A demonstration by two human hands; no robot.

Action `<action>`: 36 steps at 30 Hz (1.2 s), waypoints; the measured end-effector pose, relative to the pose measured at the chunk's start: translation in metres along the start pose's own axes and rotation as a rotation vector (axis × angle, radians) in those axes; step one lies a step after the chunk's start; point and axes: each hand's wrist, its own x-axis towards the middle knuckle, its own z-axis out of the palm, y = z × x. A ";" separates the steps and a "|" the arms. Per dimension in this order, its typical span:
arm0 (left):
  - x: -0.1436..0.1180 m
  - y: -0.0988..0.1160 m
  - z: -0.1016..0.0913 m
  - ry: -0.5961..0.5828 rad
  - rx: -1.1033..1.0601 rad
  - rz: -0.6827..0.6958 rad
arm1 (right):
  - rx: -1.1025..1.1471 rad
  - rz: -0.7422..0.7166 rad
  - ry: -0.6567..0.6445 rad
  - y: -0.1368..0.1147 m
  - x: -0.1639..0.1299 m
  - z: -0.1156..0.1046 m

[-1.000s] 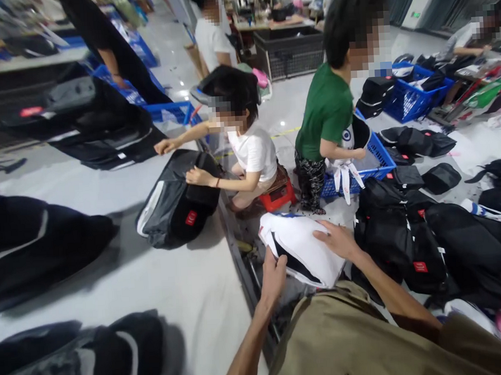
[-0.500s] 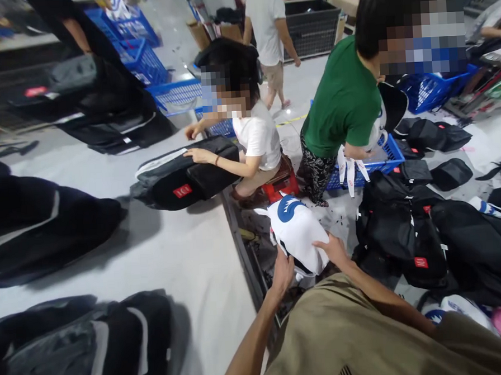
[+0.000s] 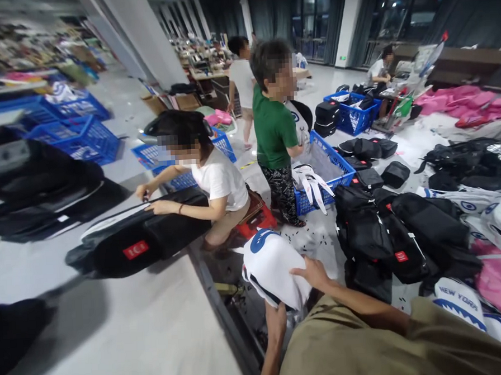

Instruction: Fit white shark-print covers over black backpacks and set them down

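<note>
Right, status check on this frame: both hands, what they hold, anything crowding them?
Left hand under the white bag, gripping. Right hand flat on its top side. Black bags piled just right of it; grey table edge close on the left.

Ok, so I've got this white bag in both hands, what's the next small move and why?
Probably swing the white bag left and set it on the grey table. Your left hand grips its lower edge and your right hand rests on its side, so it hangs over the dark gap beside the table, unsupported, and a bare patch lies close.
</note>
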 end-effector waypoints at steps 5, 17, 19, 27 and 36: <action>0.001 0.000 -0.011 0.010 0.034 0.002 | 0.034 -0.009 -0.044 -0.005 -0.009 -0.009; -0.007 0.013 -0.007 0.028 0.014 0.002 | -0.017 -0.033 -0.066 -0.007 -0.011 -0.018; -0.009 0.014 -0.005 0.037 -0.030 0.000 | -0.016 -0.040 -0.064 -0.005 -0.010 -0.017; -0.004 -0.001 0.003 0.072 -0.091 -0.015 | -0.047 -0.061 -0.046 0.000 -0.005 -0.012; 0.001 -0.020 0.007 0.073 -0.121 -0.022 | -0.066 -0.064 -0.058 -0.002 -0.007 -0.015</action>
